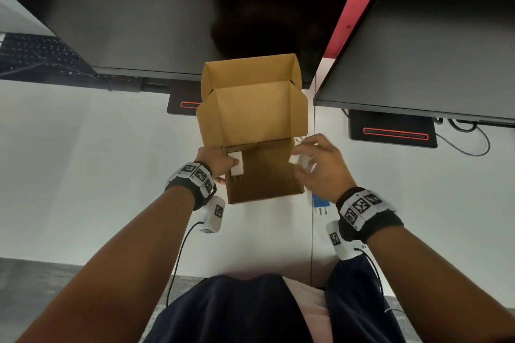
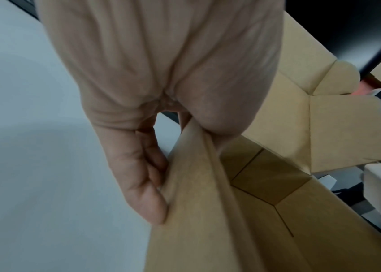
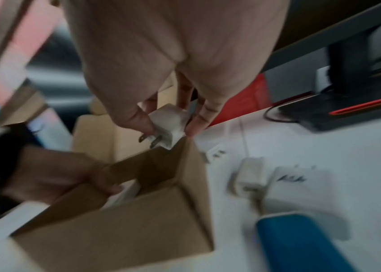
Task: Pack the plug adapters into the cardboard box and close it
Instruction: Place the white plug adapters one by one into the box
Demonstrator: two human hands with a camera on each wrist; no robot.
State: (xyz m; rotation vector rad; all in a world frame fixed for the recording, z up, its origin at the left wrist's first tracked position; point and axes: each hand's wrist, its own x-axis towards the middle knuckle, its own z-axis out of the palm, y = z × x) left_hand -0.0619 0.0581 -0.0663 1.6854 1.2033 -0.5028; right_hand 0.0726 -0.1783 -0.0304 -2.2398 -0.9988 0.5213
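Note:
A brown cardboard box (image 1: 264,193) stands open on the white table, its lid (image 1: 250,114) raised at the back. My left hand (image 1: 221,166) grips the box's left wall (image 2: 196,202), fingers (image 2: 145,198) outside and thumb inside. A white plug adapter (image 1: 237,167) stands inside against that wall. My right hand (image 1: 306,167) pinches another white adapter (image 3: 169,123), prongs pointing left, over the box's far right corner. Loose on the table right of the box lie three white adapters (image 3: 251,176) and a blue one (image 3: 301,244).
Two dark monitors (image 1: 432,50) hang over the back of the table, their stands (image 1: 393,131) and cables behind and right of the box. A black keyboard (image 1: 36,56) lies far left. A seam in the table (image 1: 312,231) runs down beside the box's right side.

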